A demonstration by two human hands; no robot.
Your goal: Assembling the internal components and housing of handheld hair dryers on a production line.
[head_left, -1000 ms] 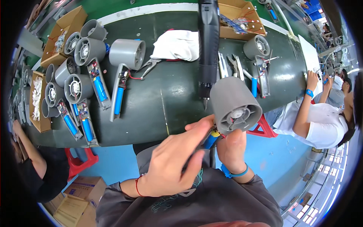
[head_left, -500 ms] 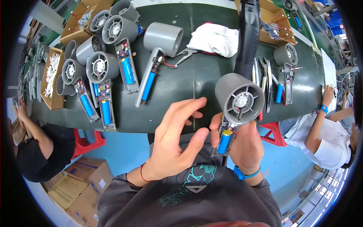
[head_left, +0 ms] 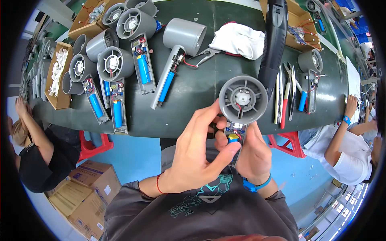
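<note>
1. The grey fan unit [head_left: 243,99] is held over the near edge of the worktop [head_left: 193,92], its open handle turned upward so the blue battery [head_left: 233,137] is exposed.
2. The handle is gripped from below by the right hand [head_left: 254,157]; the battery is pressed by the left hand [head_left: 196,158].
3. Similar units [head_left: 114,68] lie far left, pliers [head_left: 286,96] to the right.

Held fan unit [head_left: 243,99] — grey housing, white hub, yellow-capped blue cell [head_left: 233,137] below. Worktop [head_left: 193,90] — dark green. Fan units [head_left: 120,64] on it — grey, with blue cells. Cloth [head_left: 237,40] — white. Pliers [head_left: 286,100] — red handles. Stools [head_left: 90,145] — red. Floor [head_left: 132,156] — blue. Wristband [head_left: 255,185] — blue.
</note>
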